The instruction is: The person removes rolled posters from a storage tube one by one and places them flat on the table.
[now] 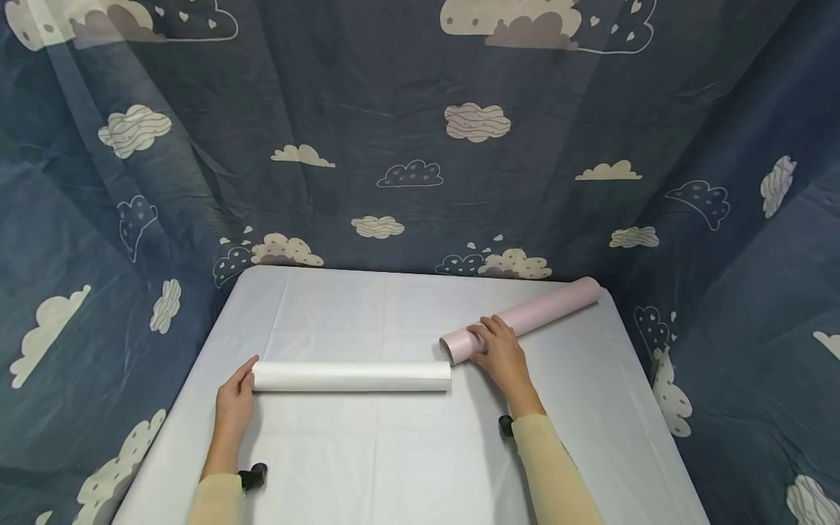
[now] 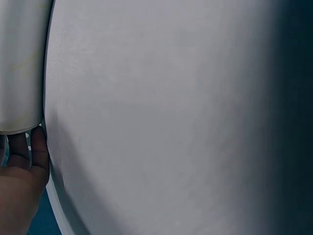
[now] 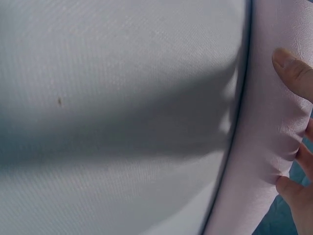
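A person's two hands work at a pale grey counter (image 1: pixel 407 452) hung round with dark blue cloud-print cloth (image 1: pixel 407 109). Two paper rolls lie on it.

The white roll (image 1: pixel 351 376) is the landmark. It lies flat near the middle of the counter, its long axis running left to right across the person's front. The left hand (image 1: pixel 235 401) sits at the left end of the white roll, fingers (image 2: pixel 39 149) straight and close together, their tips touching that end face. Nothing shows them wrapped around the tube.

The pink roll (image 1: pixel 525 319) starts just beyond the right end of the white roll, its open near end close to that end but not clearly touching it. Its long axis slants away to the right and back, toward the far right corner of the counter. The right hand (image 1: pixel 502 355) rests on the pink roll close to its near end, the nearer hand to it by far. Its fingers (image 3: pixel 293 73) curl over the tube from above and dent the paper slightly, gripping it.

A small black object (image 1: pixel 253 477) lies on the counter by the left wrist, nearer the person than the white roll.
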Available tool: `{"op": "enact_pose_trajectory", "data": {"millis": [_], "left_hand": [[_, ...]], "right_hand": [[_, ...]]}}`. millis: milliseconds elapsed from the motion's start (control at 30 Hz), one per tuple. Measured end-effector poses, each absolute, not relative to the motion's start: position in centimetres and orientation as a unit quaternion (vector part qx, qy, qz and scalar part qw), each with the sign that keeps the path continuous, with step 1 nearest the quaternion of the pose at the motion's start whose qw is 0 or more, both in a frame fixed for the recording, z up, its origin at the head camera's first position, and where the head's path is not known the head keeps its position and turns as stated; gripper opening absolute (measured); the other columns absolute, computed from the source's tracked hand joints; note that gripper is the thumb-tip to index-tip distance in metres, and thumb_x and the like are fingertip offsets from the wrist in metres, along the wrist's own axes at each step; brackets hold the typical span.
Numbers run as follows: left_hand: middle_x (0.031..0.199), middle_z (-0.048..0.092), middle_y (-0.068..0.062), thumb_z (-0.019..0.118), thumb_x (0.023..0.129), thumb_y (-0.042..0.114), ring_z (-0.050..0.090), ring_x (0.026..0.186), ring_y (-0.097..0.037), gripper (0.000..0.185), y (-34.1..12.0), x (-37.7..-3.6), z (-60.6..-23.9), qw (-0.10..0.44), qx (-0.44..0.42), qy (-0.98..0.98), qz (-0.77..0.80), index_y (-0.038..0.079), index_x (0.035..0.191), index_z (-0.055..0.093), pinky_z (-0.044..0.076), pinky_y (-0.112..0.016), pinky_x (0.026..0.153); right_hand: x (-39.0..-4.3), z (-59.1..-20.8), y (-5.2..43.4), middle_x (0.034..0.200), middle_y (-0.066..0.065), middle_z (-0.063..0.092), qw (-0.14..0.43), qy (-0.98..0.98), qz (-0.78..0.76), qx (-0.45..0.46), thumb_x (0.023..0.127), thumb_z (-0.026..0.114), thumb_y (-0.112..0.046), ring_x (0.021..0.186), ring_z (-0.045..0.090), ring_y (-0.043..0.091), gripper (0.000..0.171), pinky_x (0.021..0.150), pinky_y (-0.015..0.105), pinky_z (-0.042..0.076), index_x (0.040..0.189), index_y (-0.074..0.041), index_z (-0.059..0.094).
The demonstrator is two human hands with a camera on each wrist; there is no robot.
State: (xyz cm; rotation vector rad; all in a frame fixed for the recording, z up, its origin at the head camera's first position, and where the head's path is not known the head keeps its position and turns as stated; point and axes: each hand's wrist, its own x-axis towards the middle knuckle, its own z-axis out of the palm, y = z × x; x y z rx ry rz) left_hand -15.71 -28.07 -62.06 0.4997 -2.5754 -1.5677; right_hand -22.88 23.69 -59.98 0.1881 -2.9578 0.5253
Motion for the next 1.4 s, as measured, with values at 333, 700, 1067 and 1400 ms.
{"op": "enact_pose_trajectory", "data": {"millis": [333,700,1067,1400], "left_hand": [[0.163,0.048,-0.021,0.041,0.114,0.014,0.039,0.156,-0.041,0.043,-27.8,-16.0,-62.4,0.054,0.17,-0.843,-0.507,0.008,0.155,0.054,0.033,-0.056,0.127],[0.16,0.05,-0.025,0.041,0.113,0.009,0.04,0.156,-0.042,0.044,-27.8,-15.8,-62.3,0.058,0.176,-0.841,-0.508,0.009,0.156,0.054,0.033,-0.058,0.126],[0.159,0.052,-0.026,0.042,0.113,0.008,0.041,0.155,-0.043,0.044,-27.7,-15.7,-62.2,0.063,0.181,-0.843,-0.502,0.008,0.155,0.054,0.033,-0.059,0.126],[0.158,0.053,-0.026,0.041,0.113,0.009,0.042,0.154,-0.043,0.044,-27.5,-15.5,-62.1,0.064,0.18,-0.846,-0.497,0.009,0.155,0.054,0.034,-0.059,0.125]], "right_hand": [[-23.1,-59.8,23.4,0.153,0.014,0.059,0.059,-0.986,0.139,0.069,0.083,0.092,-0.023,0.15,0.046,0.038,0.063,0.125,0.066,0.033,0.14,-0.021,0.066],[-23.2,-59.4,21.9,0.141,0.013,0.066,0.056,-0.996,0.061,0.046,0.089,0.085,-0.04,0.133,0.056,0.036,0.062,0.115,0.062,0.043,0.145,-0.023,0.065],[-23.1,-59.3,20.9,0.139,0.017,0.067,0.06,-0.997,0.047,0.013,0.089,0.081,-0.05,0.131,0.058,0.041,0.063,0.109,0.06,0.047,0.144,-0.024,0.065],[-23.4,-59.3,19.8,0.126,0.021,0.071,0.046,-0.997,0.058,-0.031,0.093,0.074,-0.054,0.114,0.061,0.044,0.059,0.096,0.058,0.05,0.141,-0.02,0.066]]}}
